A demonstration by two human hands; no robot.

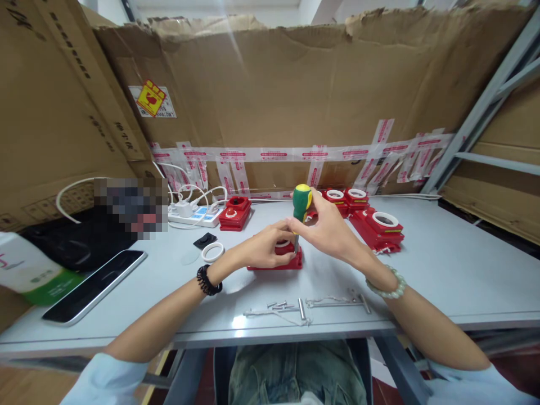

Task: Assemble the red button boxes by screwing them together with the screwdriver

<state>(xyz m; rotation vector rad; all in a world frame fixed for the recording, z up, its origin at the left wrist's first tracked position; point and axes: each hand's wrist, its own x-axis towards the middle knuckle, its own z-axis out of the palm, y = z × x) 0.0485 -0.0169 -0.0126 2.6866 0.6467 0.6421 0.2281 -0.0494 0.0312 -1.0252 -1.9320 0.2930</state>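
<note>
A green and yellow screwdriver stands upright, its handle between the fingers of my right hand. Its metal shaft points down at the right part of a red device lying on the table. My left hand rests over that device, thumb and fingers close around the shaft's lower end, covering much of the device. Whether the fingers there pinch a screw is too small to tell. Left of the device lie a white ring and a black square part.
Screws, metal rods and thin cords lie near the front edge. More red devices stand at the back right, another beside a power strip. A phone and a green-white pack lie left.
</note>
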